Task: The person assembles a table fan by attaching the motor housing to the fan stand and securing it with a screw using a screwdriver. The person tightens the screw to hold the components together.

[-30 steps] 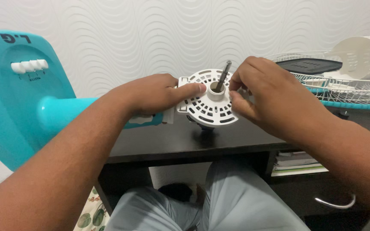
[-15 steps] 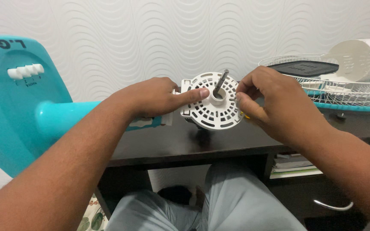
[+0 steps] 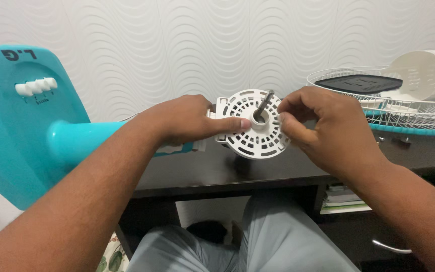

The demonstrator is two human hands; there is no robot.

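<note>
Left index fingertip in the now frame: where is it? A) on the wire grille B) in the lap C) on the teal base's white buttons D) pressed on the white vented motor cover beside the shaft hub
D: the left hand lays its index fingertip flat on the white vented cover, just left of the metal shaft.

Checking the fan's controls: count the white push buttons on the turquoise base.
4: white push buttons in one row on the turquoise plastic fan base, upper left, below its dark lettering.

the slotted motor cover (image 3: 255,132) is white with a grey metal shaft (image 3: 264,105). the fan base (image 3: 13,121) is turquoise with white buttons (image 3: 36,86). the desk (image 3: 217,168) is dark brown, the wall (image 3: 177,45) white with a wavy pattern, the trousers (image 3: 273,236) pale grey.
</note>
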